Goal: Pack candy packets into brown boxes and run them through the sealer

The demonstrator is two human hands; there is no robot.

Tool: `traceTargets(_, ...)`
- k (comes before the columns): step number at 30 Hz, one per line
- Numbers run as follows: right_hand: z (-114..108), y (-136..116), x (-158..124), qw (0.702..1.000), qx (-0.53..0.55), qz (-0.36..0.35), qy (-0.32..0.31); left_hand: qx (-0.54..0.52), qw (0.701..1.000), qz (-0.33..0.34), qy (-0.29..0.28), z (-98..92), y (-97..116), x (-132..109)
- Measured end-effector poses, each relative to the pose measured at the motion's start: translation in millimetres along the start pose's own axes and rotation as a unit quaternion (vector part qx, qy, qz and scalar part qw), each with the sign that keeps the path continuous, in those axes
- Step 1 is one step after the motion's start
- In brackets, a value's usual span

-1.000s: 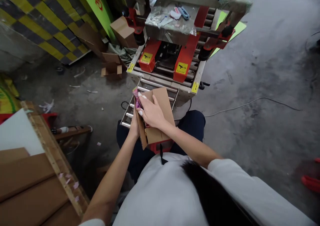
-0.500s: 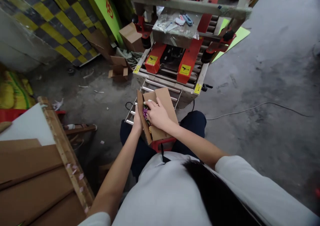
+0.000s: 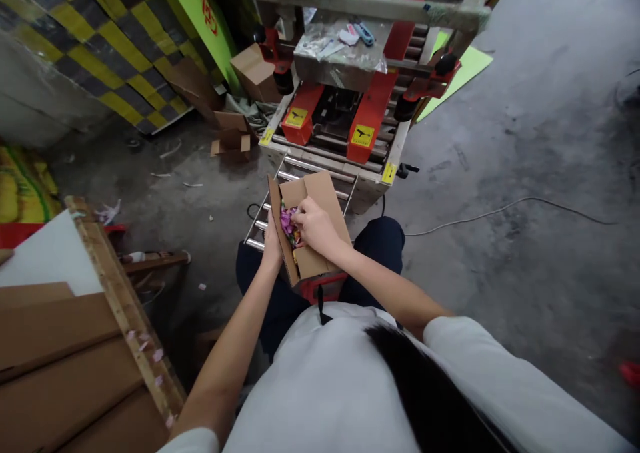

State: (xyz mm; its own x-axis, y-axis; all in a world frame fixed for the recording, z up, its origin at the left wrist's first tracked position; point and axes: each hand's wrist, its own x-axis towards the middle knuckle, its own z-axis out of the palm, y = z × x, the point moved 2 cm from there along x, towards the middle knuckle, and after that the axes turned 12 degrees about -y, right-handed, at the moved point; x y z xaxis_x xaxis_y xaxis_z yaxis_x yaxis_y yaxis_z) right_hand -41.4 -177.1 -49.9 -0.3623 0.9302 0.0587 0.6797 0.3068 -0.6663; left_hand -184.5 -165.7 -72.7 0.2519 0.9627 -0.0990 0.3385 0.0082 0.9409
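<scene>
An open brown cardboard box (image 3: 326, 199) rests on my lap against the metal rollers (image 3: 260, 225) of a carton sealing machine. Inside it lie pink and purple packets (image 3: 288, 221). My right hand (image 3: 314, 227) reaches into the box with its fingers curled on the packets. My left hand (image 3: 273, 246) presses against the box's left outer wall, its fingers mostly hidden behind the box.
The red and grey carton sealing machine (image 3: 345, 113) stands just ahead. Small cardboard boxes (image 3: 231, 135) and scraps lie on the concrete floor at left. Flat cardboard sheets (image 3: 65, 366) are stacked on a wooden pallet at lower left. A cable (image 3: 500, 209) runs across the floor at right.
My right hand has gone from lying flat over the box's opening to reaching down inside among the packets. The box flaps now stand more open.
</scene>
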Motion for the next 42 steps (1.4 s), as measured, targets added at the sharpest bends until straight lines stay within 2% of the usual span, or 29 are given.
traceTargets(5, -2.9, 4.5, -0.9, 1.000, 0.000, 0.000, 0.012, -0.029, 0.998, 0.001, 0.054, -4.7, 24.2, -12.1)
traceTargets(8, -7.2, 5.9, -3.1, 0.999, 0.032, 0.031, 0.031, -0.033, 0.994, 0.004, 0.101, -2.7, 36.8, -15.0)
traceTargets(11, -12.6, 3.9, -5.3, 0.996, 0.063, 0.064, 0.009, -0.029, 0.993, 0.001, 0.114, 0.6, 42.4, -14.6)
traceTargets(14, -18.1, 2.2, -8.4, 0.993, 0.092, 0.068, -0.016, -0.024, 0.993, -0.005, 0.112, 0.3, 42.9, -14.3)
traceTargets(16, -19.3, 2.0, -10.2, 0.996, 0.082, 0.038, -0.028, -0.016, 0.994, -0.006, 0.109, -1.2, 42.4, -14.9)
traceTargets(20, -12.2, 1.2, -9.6, 0.994, -0.028, -0.078, -0.075, 0.005, 0.994, 0.012, 0.108, -0.8, 41.2, -16.1)
traceTargets(23, -7.5, 1.9, -8.4, 0.990, -0.052, -0.108, -0.078, 0.024, 0.995, 0.044, 0.088, 5.7, 38.2, -13.3)
traceTargets(26, -7.0, 5.8, -12.3, 0.995, 0.036, -0.094, -0.026, 0.070, 0.994, 0.078, 0.037, 14.3, 32.8, -6.8)
traceTargets(28, -6.7, 11.8, -16.8, 0.988, 0.134, -0.050, 0.050, 0.120, 0.987, 0.106, 0.010, 18.7, 29.8, -2.0)
traceTargets(32, -2.3, 27.0, -19.3, 0.934, 0.270, 0.045, 0.228, 0.253, 0.958, 0.133, -0.005, 27.1, 29.9, 5.5)
traceTargets(35, -1.5, 37.5, -16.4, 0.888, 0.355, 0.035, 0.290, 0.357, 0.929, 0.095, -0.023, 36.8, 35.1, 10.1)
traceTargets(37, -3.7, 42.4, -23.1, 0.869, 0.381, 0.031, 0.314, 0.404, 0.912, 0.066, -0.034, 42.7, 39.0, 12.3)
traceTargets(38, -4.9, 42.6, -30.7, 0.874, 0.370, 0.033, 0.315, 0.418, 0.906, 0.057, -0.036, 44.5, 40.5, 13.1)
traceTargets(39, -5.5, 40.9, -40.7, 0.892, 0.340, 0.033, 0.297, 0.426, 0.902, 0.052, -0.037, 45.5, 41.2, 13.4)
traceTargets(40, -5.1, 37.0, -52.5, 0.920, 0.293, 0.031, 0.260, 0.428, 0.901, 0.050, -0.038, 45.4, 41.0, 13.3)
traceTargets(42, -1.0, 24.4, -77.1, 0.977, 0.160, 0.005, 0.140, 0.415, 0.907, 0.058, -0.042, 42.4, 37.9, 12.0)
